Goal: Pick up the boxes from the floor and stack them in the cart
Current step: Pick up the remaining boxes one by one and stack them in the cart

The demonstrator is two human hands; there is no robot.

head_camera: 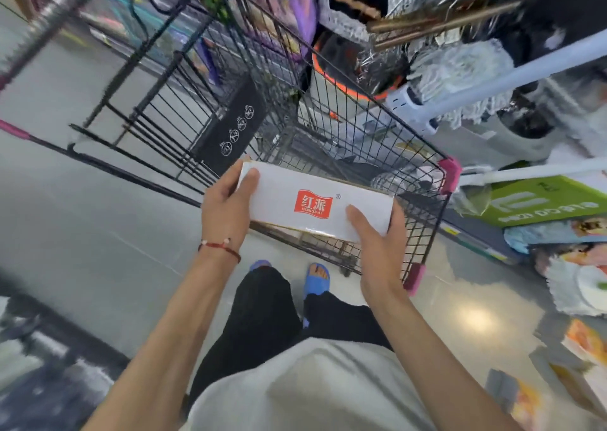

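I hold a long white box (295,187) with a red logo on its side, level, over the near rim of the black wire cart (387,125). My left hand (226,207) grips the box's left end and my right hand (377,240) grips its right end. The cart basket opens away from me, with pink corner bumpers and a black child-seat flap (230,128) at its left. Dark items lie at the basket's bottom, blurred. More boxes (584,338) lie on the floor at the right.
Mops (460,69) and a pale pole (525,69) hang from the display right of the cart. A green box (538,204) and packaged goods sit low on the right. Grey floor (82,217) stretches to the left. My feet in blue sandals (315,279) stand just behind the cart.
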